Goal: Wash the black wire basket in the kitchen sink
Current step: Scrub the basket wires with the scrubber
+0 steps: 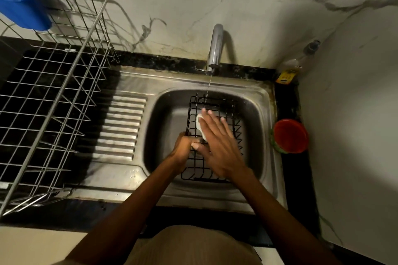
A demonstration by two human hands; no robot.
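Marble-walled kitchen corner, steel sink (261, 101) set into a dark counter (287, 101), black wire basket (195, 112) in the basin.

Water runs in a thin stream from the tap (215, 47) onto the basket's far edge. The left hand (183, 146) is clenched around the basket's left rim, while the right hand (217, 144) lies flat with straight fingers, pressing a white scrub pad (199, 123) against the wires. A large metal dish rack (53, 101) stands along the counter's left side, a blue container (21, 6) at its far corner. A red bowl (290, 135) sits on the counter's right edge, a clear bottle (295, 64) in the far right corner.
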